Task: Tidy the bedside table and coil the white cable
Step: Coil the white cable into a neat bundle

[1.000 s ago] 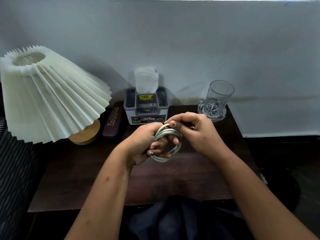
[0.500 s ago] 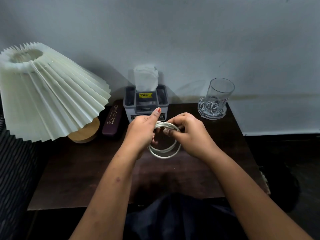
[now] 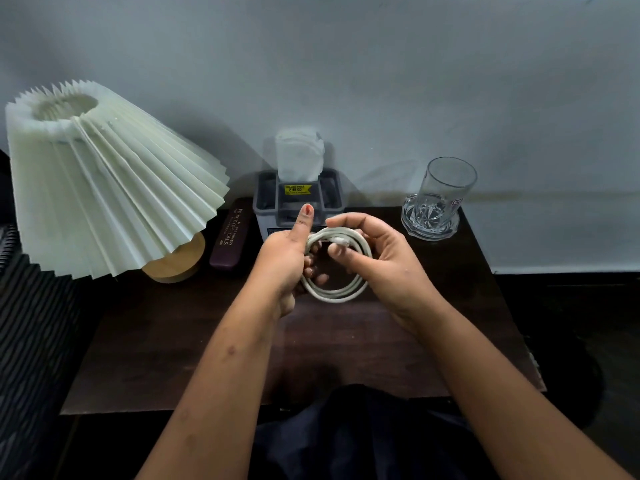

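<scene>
The white cable (image 3: 337,292) is wound into a small round coil of several loops, held above the middle of the dark wooden bedside table (image 3: 180,341). My left hand (image 3: 285,259) grips the coil's left side with the thumb raised. My right hand (image 3: 375,259) holds the right side, and its thumb and fingertips pinch the cable's white plug end at the top of the coil.
A pleated cream lamp (image 3: 104,181) with a wooden base stands at the left. A dark purple glasses case (image 3: 230,239) lies beside it. A grey tissue holder (image 3: 298,192) stands at the back centre, a clear glass (image 3: 440,199) at the back right.
Both hands have turned the coil and shifted their hold. My left thumb has lifted upright and my right hand has opened wider, with the plug end now showing at the top.
</scene>
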`<action>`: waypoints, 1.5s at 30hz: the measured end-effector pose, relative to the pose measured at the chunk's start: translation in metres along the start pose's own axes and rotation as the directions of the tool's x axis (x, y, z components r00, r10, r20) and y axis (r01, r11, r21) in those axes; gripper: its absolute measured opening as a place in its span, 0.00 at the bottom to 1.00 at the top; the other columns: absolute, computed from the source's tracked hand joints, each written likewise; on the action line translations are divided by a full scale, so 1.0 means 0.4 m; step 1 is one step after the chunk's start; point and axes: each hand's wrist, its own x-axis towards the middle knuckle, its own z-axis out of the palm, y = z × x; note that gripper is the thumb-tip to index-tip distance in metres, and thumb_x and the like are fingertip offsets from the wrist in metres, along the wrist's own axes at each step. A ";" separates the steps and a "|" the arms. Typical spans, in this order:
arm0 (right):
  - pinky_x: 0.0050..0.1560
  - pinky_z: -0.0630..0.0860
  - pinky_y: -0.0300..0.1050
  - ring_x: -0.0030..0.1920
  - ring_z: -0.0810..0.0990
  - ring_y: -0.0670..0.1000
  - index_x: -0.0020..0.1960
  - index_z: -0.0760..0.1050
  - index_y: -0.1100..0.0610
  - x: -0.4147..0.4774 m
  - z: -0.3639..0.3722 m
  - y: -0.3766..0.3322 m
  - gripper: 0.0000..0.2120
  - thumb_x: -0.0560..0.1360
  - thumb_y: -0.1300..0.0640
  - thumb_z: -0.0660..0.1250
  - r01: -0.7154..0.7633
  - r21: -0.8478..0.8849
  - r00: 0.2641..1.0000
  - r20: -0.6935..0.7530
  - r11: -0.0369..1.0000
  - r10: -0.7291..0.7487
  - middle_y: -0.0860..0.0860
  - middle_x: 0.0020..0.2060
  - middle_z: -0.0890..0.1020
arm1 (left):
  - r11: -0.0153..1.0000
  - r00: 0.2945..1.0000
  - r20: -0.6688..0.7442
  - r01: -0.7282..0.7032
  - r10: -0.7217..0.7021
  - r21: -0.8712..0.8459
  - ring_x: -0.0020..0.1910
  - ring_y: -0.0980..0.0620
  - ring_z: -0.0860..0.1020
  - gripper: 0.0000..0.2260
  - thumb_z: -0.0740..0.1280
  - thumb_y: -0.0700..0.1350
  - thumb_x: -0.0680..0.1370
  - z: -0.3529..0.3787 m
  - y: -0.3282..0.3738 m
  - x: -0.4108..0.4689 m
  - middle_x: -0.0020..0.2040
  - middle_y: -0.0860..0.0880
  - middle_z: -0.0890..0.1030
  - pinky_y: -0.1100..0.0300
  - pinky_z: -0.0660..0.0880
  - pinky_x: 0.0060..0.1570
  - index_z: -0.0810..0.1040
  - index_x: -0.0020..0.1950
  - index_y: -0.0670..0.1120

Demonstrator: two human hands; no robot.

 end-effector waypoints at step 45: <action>0.36 0.79 0.44 0.46 0.82 0.51 0.63 0.65 0.46 0.015 -0.008 0.038 0.20 0.75 0.60 0.66 -0.195 -0.129 0.950 -0.270 0.972 0.155 0.53 0.52 0.82 | 0.997 0.999 -0.015 -0.040 0.039 -0.059 0.29 0.53 0.69 0.14 0.55 0.52 0.81 0.046 -0.040 0.014 0.32 0.50 0.68 0.48 0.78 0.41 0.71 0.41 0.45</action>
